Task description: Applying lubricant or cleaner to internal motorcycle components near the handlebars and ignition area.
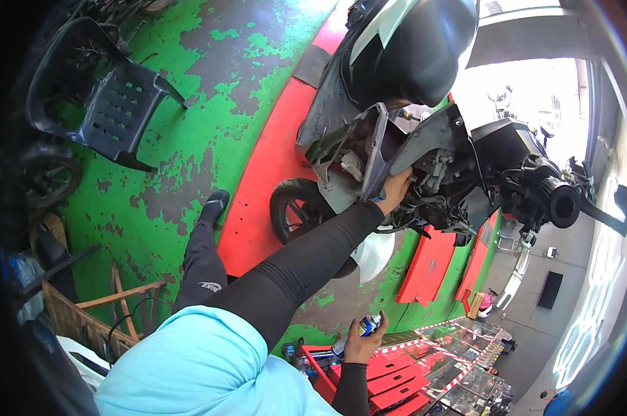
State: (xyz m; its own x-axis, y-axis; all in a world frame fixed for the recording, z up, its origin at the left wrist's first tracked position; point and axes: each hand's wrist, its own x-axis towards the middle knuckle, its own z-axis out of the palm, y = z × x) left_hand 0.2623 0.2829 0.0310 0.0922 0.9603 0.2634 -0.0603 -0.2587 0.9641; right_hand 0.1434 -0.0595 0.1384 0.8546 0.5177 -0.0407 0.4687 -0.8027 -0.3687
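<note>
A black and grey scooter (pixel 490 166) stands before me, its body panels partly open and inner parts and cables showing. My left arm reaches across to it. My left hand (pixel 395 191) is closed on the lower edge of a grey body panel (pixel 431 139), some fingers hidden in the gap behind it. Lower down and to the right, away from the scooter, my right hand (pixel 360 349) is wrapped round a small spray can (pixel 369 324) with a blue and yellow label. The scooter's wheel (pixel 292 208) shows beside my left forearm.
The view is tilted sideways. A red lift platform (pixel 258 208) lies under the scooter on a worn green floor (pixel 181 139). A dark plastic chair (pixel 123 104) stands at the left, near a wooden crate (pixel 84 319). Red racks (pixel 382 381) and glass display cases (pixel 459 347) are at the lower right.
</note>
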